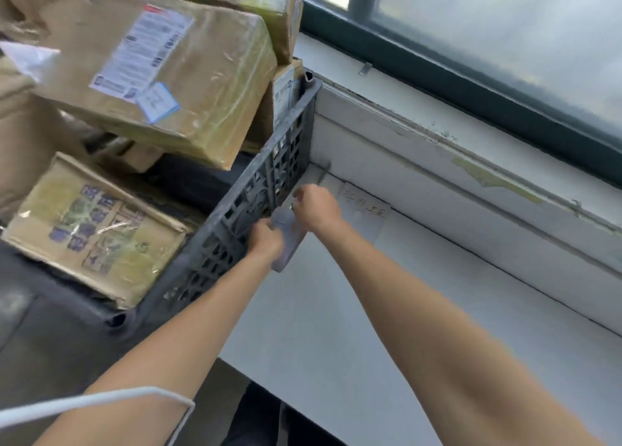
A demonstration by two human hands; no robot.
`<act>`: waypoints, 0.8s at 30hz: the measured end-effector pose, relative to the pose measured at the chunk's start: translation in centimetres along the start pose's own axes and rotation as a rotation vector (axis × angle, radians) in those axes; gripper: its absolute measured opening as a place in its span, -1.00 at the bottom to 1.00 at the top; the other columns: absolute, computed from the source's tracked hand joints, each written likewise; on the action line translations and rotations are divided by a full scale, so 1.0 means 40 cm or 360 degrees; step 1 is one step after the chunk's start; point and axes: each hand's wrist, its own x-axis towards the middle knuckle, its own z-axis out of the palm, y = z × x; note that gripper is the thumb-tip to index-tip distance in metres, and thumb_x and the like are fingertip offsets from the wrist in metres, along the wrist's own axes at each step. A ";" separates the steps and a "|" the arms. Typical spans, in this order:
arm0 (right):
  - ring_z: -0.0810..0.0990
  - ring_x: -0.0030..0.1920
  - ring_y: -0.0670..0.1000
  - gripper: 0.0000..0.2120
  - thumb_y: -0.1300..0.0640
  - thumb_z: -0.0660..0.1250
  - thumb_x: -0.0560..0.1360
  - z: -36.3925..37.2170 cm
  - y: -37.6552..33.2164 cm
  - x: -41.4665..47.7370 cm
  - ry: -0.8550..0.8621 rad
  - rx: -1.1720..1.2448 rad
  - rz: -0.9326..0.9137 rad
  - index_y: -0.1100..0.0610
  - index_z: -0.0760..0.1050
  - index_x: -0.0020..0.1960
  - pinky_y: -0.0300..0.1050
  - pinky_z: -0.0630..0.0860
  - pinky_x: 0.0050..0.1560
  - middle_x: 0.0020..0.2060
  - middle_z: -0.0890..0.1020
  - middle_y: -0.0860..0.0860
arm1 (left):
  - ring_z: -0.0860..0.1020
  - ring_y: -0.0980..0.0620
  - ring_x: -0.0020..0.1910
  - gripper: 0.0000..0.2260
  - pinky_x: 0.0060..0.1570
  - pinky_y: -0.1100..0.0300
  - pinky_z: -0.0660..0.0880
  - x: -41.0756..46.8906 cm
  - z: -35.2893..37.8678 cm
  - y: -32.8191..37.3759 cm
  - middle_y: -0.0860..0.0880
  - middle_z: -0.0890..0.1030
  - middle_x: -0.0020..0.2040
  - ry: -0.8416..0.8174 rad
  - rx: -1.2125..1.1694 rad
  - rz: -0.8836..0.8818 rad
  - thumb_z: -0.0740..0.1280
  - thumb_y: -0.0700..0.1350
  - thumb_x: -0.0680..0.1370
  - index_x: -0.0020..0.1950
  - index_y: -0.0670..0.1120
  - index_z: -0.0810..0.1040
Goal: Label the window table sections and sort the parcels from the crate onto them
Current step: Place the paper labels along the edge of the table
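Note:
A dark grey lattice crate (pixel 269 183) stands at the left, piled with taped cardboard parcels; the biggest parcel (pixel 175 71) leans over its rim and another printed box (pixel 91 230) lies lower down. Both hands meet beside the crate's right wall, over the white window table (pixel 420 311). My left hand (pixel 267 240) grips a pale sheet of paper (pixel 286 243) near its top. My right hand (pixel 314 206) pinches the upper edge of the same sheet. A handwritten paper label (pixel 365 211) lies flat on the table just right of my right hand.
A white sill and wall (pixel 437 176) run along the table's far side under a dark-framed window (pixel 471 85). A white cable (pixel 101 402) crosses my left forearm. Dark floor shows below the table's near edge.

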 end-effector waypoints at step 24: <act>0.54 0.14 0.23 -0.90 0.31 0.24 0.49 0.050 0.005 -0.025 0.0145 -0.0247 0.0113 0.19 0.50 -0.06 0.00 0.35 -0.01 0.03 0.60 0.19 | 0.44 -0.22 0.37 -0.60 0.36 -0.10 0.38 -0.032 -0.032 -0.078 -0.27 0.42 0.42 0.0049 -0.0633 -0.0455 0.11 -0.28 0.62 0.46 -0.30 0.34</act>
